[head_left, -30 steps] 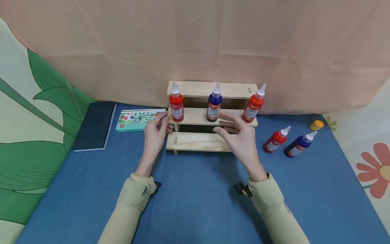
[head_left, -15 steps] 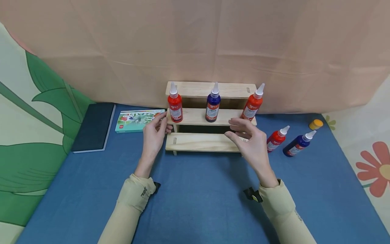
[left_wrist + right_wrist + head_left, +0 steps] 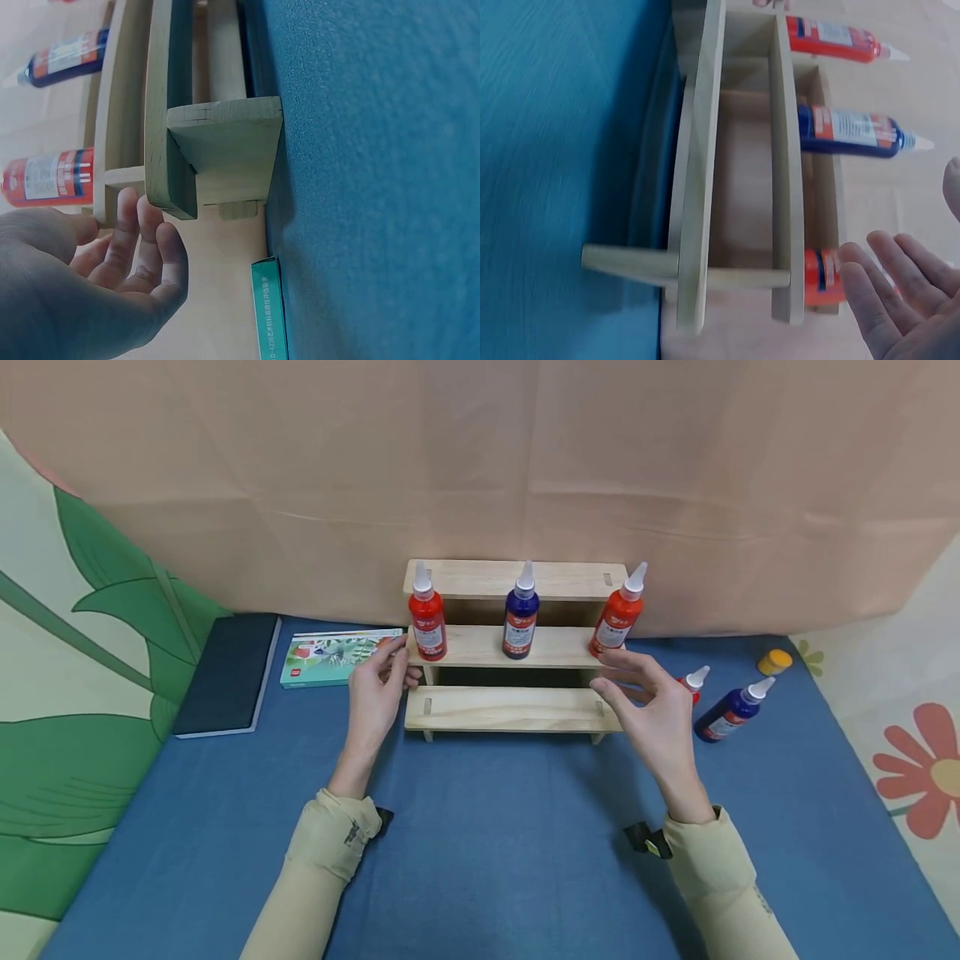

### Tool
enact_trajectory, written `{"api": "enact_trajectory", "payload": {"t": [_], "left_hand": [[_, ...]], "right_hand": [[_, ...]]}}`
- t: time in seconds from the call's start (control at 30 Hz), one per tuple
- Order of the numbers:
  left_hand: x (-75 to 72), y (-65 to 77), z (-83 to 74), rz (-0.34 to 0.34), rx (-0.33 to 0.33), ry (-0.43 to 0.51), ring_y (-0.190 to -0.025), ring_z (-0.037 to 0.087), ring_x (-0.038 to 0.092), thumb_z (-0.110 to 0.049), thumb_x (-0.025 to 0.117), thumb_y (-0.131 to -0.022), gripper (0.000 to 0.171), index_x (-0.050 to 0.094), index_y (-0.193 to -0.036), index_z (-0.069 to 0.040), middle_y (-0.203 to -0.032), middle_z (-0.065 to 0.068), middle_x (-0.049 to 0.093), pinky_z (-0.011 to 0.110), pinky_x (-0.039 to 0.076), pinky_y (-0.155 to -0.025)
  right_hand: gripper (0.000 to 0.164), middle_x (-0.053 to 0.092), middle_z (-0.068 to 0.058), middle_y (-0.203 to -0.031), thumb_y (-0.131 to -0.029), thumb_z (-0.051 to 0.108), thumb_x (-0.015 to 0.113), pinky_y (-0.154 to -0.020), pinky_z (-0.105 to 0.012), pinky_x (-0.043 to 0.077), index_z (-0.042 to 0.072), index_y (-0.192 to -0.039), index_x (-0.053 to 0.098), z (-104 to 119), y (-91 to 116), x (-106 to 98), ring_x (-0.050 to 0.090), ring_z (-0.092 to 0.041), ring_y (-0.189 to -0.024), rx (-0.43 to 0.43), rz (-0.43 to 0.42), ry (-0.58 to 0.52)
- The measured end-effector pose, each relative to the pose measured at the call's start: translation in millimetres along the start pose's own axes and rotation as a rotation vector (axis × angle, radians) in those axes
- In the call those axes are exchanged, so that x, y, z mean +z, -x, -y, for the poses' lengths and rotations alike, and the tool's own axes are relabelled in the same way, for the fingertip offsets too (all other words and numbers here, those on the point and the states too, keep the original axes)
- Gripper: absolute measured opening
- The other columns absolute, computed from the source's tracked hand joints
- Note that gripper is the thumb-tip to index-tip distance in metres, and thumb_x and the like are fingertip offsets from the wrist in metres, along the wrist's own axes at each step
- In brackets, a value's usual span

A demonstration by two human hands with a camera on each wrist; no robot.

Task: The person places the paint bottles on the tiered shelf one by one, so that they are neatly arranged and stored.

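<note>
A three-tier wooden stand [image 3: 513, 708] sits on the blue cloth. On its middle tier stand a red bottle [image 3: 427, 625] at the left, a blue bottle [image 3: 520, 620] in the middle and a red bottle [image 3: 618, 614] at the right, all with white pointed nozzles. My left hand [image 3: 375, 693] holds the left end of the middle tier, thumb [image 3: 84, 226] above and fingers below the board. My right hand [image 3: 654, 708] hovers in front of the right red bottle, fingers loosely bent and apart, with nothing in them. In the right wrist view its fingertips partly cover that bottle.
At the right, another red bottle [image 3: 695, 681], mostly hidden by my right hand, stands beside a blue bottle [image 3: 731, 713] and a yellow cap [image 3: 775, 662]. A teal box [image 3: 322, 670] and a dark notebook [image 3: 225, 677] lie left of the stand. A beige cloth [image 3: 480, 460] hangs behind.
My right hand has moved rightward from in front of the blue bottle to the right red bottle. The left hand keeps its place at the stand, and the bottles stay put.
</note>
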State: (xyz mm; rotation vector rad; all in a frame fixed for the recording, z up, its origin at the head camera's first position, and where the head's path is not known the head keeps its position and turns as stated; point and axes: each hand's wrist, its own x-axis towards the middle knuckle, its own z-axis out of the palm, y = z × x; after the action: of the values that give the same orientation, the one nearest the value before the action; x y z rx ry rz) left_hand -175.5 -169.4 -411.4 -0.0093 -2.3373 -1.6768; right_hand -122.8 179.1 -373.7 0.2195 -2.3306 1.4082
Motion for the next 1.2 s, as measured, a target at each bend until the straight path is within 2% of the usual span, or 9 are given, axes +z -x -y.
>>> {"api": "enact_trajectory", "payload": {"t": [0.17,0.37,0.47,0.63,0.9,1.2], "left_hand": [[1.4,-0.9,0.2,-0.004,0.003,0.01,-0.076,0.022,0.071,-0.017,0.059,-0.113,0.037,0.066,-0.144,0.001,-0.097,0.026,0.075,0.02,0.061,-0.073],[1.1,1.1,-0.5,0.002,0.017,0.016,-0.075,0.021,0.07,-0.017,0.059,-0.113,0.037,0.065,-0.144,0.002,-0.096,0.027,0.075,0.022,0.062,-0.073],[1.1,1.3,0.0,-0.002,0.025,0.018,-0.073,0.016,0.069,-0.016,0.058,-0.113,0.037,0.065,-0.144,0.002,-0.094,0.028,0.075,0.026,0.063,-0.072],[1.7,0.7,0.5,-0.008,0.032,0.004,-0.071,0.011,0.068,-0.015,0.058,-0.113,0.036,0.066,-0.144,0.002,-0.093,0.027,0.075,0.028,0.063,-0.071],[2.1,1.4,0.2,-0.005,0.03,-0.015,-0.072,0.012,0.069,-0.014,0.058,-0.113,0.036,0.065,-0.144,0.003,-0.094,0.024,0.076,0.038,0.065,-0.075],[1.4,0.6,-1.2,-0.005,0.036,-0.019,-0.073,0.015,0.069,-0.016,0.057,-0.113,0.036,0.065,-0.144,0.002,-0.094,0.024,0.076,0.033,0.064,-0.072]], "right_hand": [[0.038,0.076,-0.007,-0.126,-0.097,0.009,0.082,-0.089,-0.013,0.056,0.001,-0.133,0.072,-8,3,-14,0.075,-0.028,-0.108,-0.004,-0.041,0.026],[0.037,0.076,-0.006,-0.127,-0.099,0.015,0.081,-0.087,-0.01,0.054,0.005,-0.134,0.072,-11,5,-31,0.072,-0.001,-0.104,0.034,-0.074,0.083],[0.039,0.075,-0.005,-0.128,-0.099,0.018,0.081,-0.09,-0.012,0.055,0.007,-0.136,0.073,-11,7,-37,0.068,0.006,-0.102,0.063,-0.091,0.099],[0.041,0.074,-0.005,-0.131,-0.099,0.02,0.081,-0.094,-0.017,0.056,0.011,-0.138,0.072,-11,8,-47,0.067,0.008,-0.102,0.093,-0.126,0.12],[0.039,0.075,-0.005,-0.129,-0.099,0.018,0.081,-0.091,-0.014,0.056,0.009,-0.136,0.073,-14,7,-60,0.069,0.004,-0.103,0.093,-0.207,0.092],[0.037,0.074,0.0,-0.13,-0.101,0.024,0.079,-0.089,-0.016,0.056,0.013,-0.136,0.074,-24,10,-70,0.07,-0.001,-0.105,0.182,-0.312,0.116]]}}
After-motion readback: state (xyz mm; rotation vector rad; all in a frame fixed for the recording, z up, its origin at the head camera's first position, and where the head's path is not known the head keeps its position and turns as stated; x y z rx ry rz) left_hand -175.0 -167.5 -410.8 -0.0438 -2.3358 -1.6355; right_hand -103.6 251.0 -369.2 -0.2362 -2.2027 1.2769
